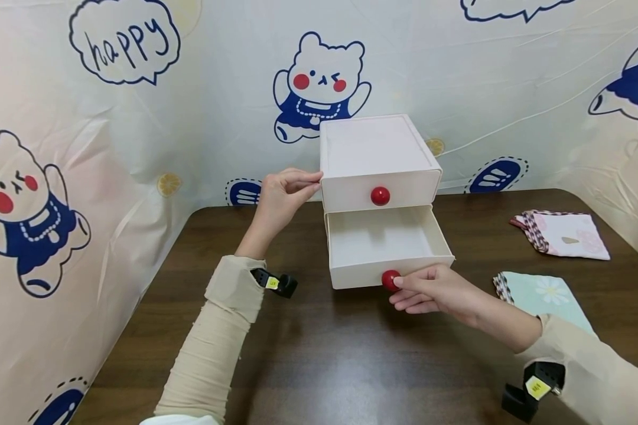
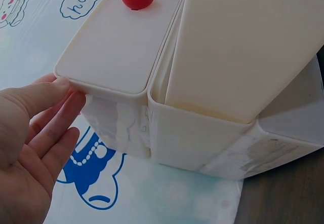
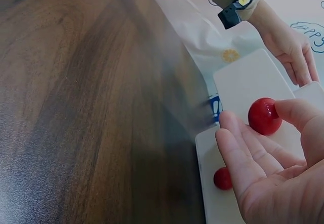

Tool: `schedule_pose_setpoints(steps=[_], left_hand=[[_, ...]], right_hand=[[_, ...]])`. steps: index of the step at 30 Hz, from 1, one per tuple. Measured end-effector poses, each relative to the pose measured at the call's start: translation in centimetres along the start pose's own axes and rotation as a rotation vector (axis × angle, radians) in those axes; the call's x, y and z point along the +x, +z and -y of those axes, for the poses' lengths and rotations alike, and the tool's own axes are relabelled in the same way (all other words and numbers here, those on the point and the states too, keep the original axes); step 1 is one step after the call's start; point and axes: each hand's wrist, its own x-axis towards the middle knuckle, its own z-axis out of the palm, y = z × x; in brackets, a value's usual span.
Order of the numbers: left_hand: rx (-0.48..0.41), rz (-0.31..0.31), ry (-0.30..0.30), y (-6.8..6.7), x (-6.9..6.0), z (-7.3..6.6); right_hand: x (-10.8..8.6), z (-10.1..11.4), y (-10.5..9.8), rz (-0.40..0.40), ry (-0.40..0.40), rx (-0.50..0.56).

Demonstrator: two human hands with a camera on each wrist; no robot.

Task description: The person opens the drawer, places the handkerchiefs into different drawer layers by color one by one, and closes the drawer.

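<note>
Head view: red knob (image 1: 389, 280) on the drawer (image 1: 356, 275) touches the right hand (image 1: 440, 289) at its thumb, fingers extended below

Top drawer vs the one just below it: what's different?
The top drawer is closed; the lower drawer is pulled out, its inside showing. The right hand touches the lower drawer's knob; the top drawer's knob is untouched. Both have pale fronts with round red knobs.

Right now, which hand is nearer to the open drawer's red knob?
Right. The right hand is touching the red knob; the left hand is farther off, at the upper left front corner of the white drawer box.
</note>
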Motion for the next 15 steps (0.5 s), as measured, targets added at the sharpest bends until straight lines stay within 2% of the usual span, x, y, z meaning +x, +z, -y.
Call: schedule_pose_setpoints(steps=[15], left_hand=[[0.003,0.000,-0.006,-0.04,-0.05,0.01]], right_hand=[[-0.98,-0.20,0.53,-0.007,0.005,-0.013]])
